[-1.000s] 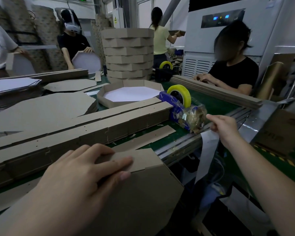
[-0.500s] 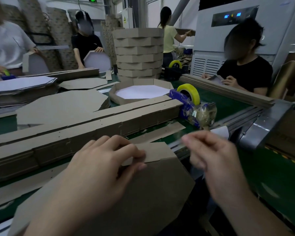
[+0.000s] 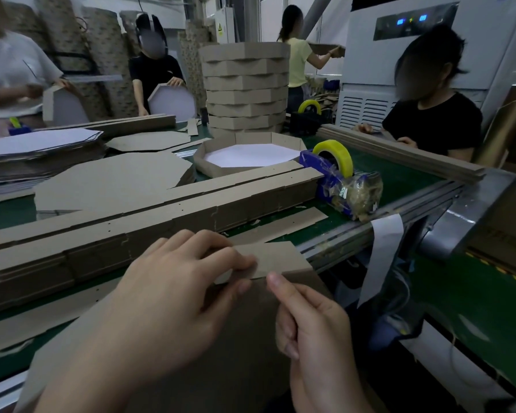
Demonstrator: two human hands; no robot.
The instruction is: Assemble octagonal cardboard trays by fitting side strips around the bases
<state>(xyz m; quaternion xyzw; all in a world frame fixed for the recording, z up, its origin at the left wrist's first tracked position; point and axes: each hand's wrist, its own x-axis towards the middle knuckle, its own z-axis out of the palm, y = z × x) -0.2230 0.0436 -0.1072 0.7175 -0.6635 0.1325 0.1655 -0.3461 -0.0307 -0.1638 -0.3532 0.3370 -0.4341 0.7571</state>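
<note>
**Strip end pinned for joining**

In front of the tape dispenser [image 3: 337, 177], the left hand [image 3: 173, 293] pinches the side strip [image 3: 277, 256] onto the tilted base [image 3: 251, 341], likely to steady the seam. The right hand [image 3: 310, 323], fingers curled, touches that seam; I cannot tell whether it holds anything.

The green worktop [image 3: 399, 177] with a metal edge carries long bundles of brown cardboard side strips [image 3: 161, 216], a loose strip [image 3: 292, 222], flat brown octagonal bases [image 3: 113, 177], a white-lined octagonal cardboard tray [image 3: 209, 166], a tall stack of finished trays [image 3: 245, 87], a pile of white-faced sheets [image 3: 42, 147], and a blue tape dispenser with a yellow roll [image 3: 331, 174].
</note>
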